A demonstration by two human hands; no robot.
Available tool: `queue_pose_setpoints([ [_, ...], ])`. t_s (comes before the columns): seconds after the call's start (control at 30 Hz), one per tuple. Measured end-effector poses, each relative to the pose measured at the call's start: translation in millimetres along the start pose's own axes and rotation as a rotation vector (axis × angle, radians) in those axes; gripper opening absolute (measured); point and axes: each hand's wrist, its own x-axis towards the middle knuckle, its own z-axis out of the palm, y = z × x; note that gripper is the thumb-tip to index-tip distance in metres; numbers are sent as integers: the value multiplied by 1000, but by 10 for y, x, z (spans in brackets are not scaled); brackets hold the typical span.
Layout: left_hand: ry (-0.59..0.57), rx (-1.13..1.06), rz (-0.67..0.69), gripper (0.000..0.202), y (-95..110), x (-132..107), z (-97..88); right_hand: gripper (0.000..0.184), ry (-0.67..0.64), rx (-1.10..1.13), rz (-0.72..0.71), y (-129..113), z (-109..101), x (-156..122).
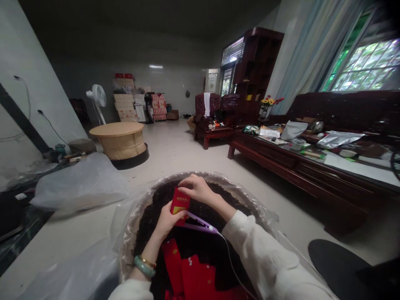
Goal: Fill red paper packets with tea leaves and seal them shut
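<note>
Evidently the red packet (pixel 180 199) is held upright, slightly tilted, between both hands, over the middle of the tub. The left hand (pixel 168 221) pinches its lower part, thumb across the front, probably to steady it; the right hand (pixel 196 188) has thumb and fingertips pinched at the top edge, perhaps to keep that edge flat. Whether the packet is filled cannot be told. Just right of the left thumb, a purple clamp tool (pixel 204 227) lies with its arms apart, seemingly within easy reach, its white cord (pixel 230 260) trailing toward the right sleeve. Beneath both hands, the round tub (pixel 126 246), lined with clear plastic, contains dark, leaf-like material (pixel 161 196). Nearer the body than the left hand, more red packets (pixel 198 275) lie inside, overlapping, perhaps gathered there to stay close.
</note>
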Motion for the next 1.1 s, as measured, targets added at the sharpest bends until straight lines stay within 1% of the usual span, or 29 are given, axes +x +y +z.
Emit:
queue_pose_setpoints([
  [0.07, -5, 5, 5, 36, 1, -5, -2, 12, -126, -26, -27, 4, -30, -5],
  [0.13, -22, 9, -3, 38, -3, -7, -2, 15, -263, -48, -1, 7, -52, -8],
  [0.17, -33, 11, -8, 39, -9, -7, -2, 16, -311, -47, 31, 8, -62, -8],
  [0.23, -58, 15, -4, 44, -26, -6, -6, 16, -362, -33, 94, 3, -77, -5],
  [0.3, -84, 15, 14, 48, -45, -3, -14, 17, -386, -29, 118, -8, -88, -1],
  [0.37, -103, 9, 22, 51, -57, -4, -23, 19, -380, -31, 108, -21, -90, 2],
  [0.47, -107, -10, 2, 53, -43, -13, -24, 15, -326, -9, 92, -25, -73, 2],
  [0.53, -91, -23, -10, 53, -19, -23, -17, 8, -279, 44, 100, -14, -53, -1],
  [0.57, -77, -28, -12, 53, -7, -28, -14, 8, -255, 80, 111, -6, -44, -2],
  [0.63, -43, -36, -13, 51, 10, -34, -12, 20, -199, 125, 125, 7, -37, -3],
  [0.67, -28, -37, -10, 50, 13, -35, -13, 23, -171, 112, 119, 8, -42, -3],
  [0.73, -8, -35, -1, 48, 13, -33, -19, 22, -148, 23, 71, 1, -69, 0],
  [0.8, -9, -23, 6, 48, 6, -30, -25, 20, -201, -94, 17, -12, -108, 7],
  [0.87, -25, -11, 11, 48, -1, -31, -26, 25, -326, -129, 13, -14, -143, 19],
  [0.97, -68, -20, 1, 48, -8, -37, -21, 27, -500, -1, 85, 28, -167, 37],
  [1.03, -92, -37, -18, 48, -8, -40, -21, 27, -539, 94, 118, 73, -167, 44],
  [1.1, -93, -39, -18, 50, -3, -42, -24, 28, -537, 140, 121, 114, -164, 47],
])
